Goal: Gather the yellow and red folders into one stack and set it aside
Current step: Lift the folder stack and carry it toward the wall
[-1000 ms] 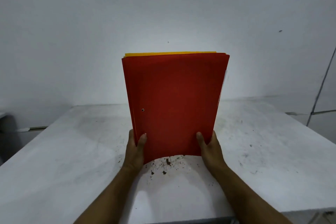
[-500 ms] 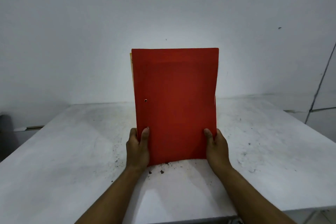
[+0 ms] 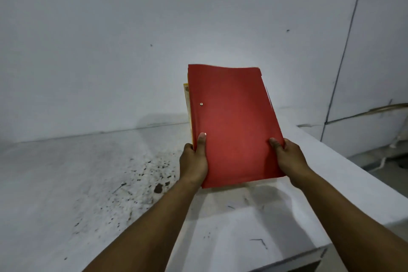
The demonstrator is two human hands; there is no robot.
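Note:
I hold one stack of folders (image 3: 234, 121) in the air above the white table (image 3: 66, 183), tilted back with its top edge leaning away. A red folder faces me; a yellow folder's edge (image 3: 187, 99) peeks out on the stack's left side. My left hand (image 3: 194, 161) grips the lower left edge, thumb on the red cover. At the lower right edge, my right hand (image 3: 287, 157) grips the same stack. The folders behind the red cover are hidden.
The table top is scuffed, with dark flecks (image 3: 154, 172) left of my hands. Its right edge (image 3: 353, 174) runs close to my right arm, with floor and a cable (image 3: 384, 161) beyond. A plain white wall (image 3: 132, 51) stands behind the table.
The stack has gone from standing upright on the table to lifted and tilted back, shifted toward the table's right side. The view has turned right too.

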